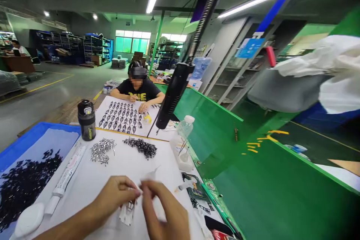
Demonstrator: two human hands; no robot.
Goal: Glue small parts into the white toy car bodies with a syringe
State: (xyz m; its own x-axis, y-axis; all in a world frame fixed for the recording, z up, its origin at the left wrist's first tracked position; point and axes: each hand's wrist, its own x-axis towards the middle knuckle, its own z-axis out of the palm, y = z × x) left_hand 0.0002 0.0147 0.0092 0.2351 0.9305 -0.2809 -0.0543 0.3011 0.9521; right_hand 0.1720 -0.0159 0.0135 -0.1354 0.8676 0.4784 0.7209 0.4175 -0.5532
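Note:
My left hand (pixel 118 197) is closed, thumb and forefinger pinched together over the white work surface (pixel 92 202). Beneath its fingers is a small whitish, shiny piece (pixel 126 213) whose kind I cannot make out. Close beside it on the right, my right hand (pixel 164 208) is blurred by motion, its thumb and fingers drawn into a pinch. Whatever lies between those fingertips is too small to name. A thin white scrap (pixel 152 173) shows just beyond them. Farther out lie a heap of small silvery metal parts (pixel 102 150) and a heap of small black parts (pixel 142 147).
At left are a blue tray (pixel 63 125) of black parts, a white tube (pixel 69 170) and a dark bottle (pixel 87 120). A syringe (pixel 185 184) and clear bottle (pixel 186 125) stand right, beside a green partition (pixel 225 157). A co-worker (pixel 137 92) sits opposite; a black tool (pixel 174 93) hangs overhead.

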